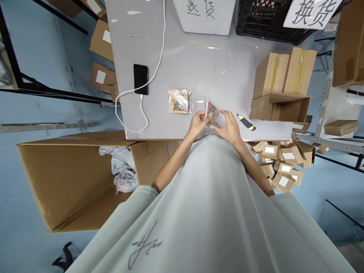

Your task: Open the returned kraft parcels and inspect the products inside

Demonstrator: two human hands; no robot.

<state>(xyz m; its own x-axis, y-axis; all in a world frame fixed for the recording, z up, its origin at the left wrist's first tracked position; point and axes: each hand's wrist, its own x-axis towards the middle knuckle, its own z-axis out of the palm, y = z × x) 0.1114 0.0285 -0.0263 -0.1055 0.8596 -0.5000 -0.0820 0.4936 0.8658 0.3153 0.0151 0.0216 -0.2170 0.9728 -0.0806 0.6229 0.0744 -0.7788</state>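
Observation:
Near the table's front edge, a clear plastic packet (214,115) with a colourful printed piece inside is between my hands. My left hand (198,123) pinches its left side with thumb and fingers. On the opposite side, my right hand (229,128) grips the packet, thumb at its lower edge and fingers behind. What exactly is inside the packet is too small to tell. Left of my hands lies another clear-wrapped packet (179,101) with a colourful picture on it. A black and yellow utility knife (246,122) rests just right of my right hand.
A phone (141,79) with a white cable (161,57) lies on the left of the table (182,57). At the back stand a white bin (204,24) and a black crate (267,28). Cardboard boxes (270,76) sit at right. A large open carton (71,182) stands at lower left.

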